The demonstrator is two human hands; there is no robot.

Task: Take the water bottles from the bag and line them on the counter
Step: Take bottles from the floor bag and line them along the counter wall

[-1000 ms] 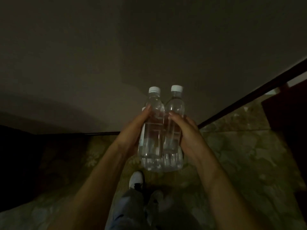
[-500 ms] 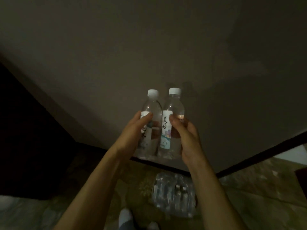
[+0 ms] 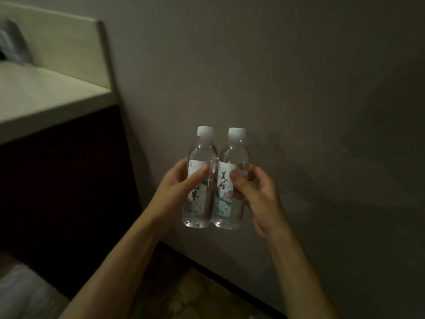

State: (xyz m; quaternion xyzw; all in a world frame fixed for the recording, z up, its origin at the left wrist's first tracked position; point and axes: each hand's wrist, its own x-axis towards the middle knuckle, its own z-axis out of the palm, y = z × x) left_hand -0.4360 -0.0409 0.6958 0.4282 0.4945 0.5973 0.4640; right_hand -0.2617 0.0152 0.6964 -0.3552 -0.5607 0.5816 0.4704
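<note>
Two clear water bottles with white caps and pale printed labels are held upright side by side in front of a grey wall. My left hand (image 3: 178, 188) grips the left bottle (image 3: 202, 153) around its label. My right hand (image 3: 257, 194) grips the right bottle (image 3: 234, 155) the same way. The bottles touch each other along their sides. A pale counter (image 3: 43, 97) lies at the upper left, higher than the bottles and well to their left. The bag is out of view.
A dark cabinet front (image 3: 64, 192) drops below the counter. A pale upright panel (image 3: 69, 47) stands at the counter's back edge, with a blurred grey object (image 3: 11, 44) at far left. Patterned floor (image 3: 195, 300) runs along a dark baseboard below.
The view has swung up and left: the counter has come into sight and the pack of bottles on the floor has dropped out. Both hands still hold the two bottles together.
</note>
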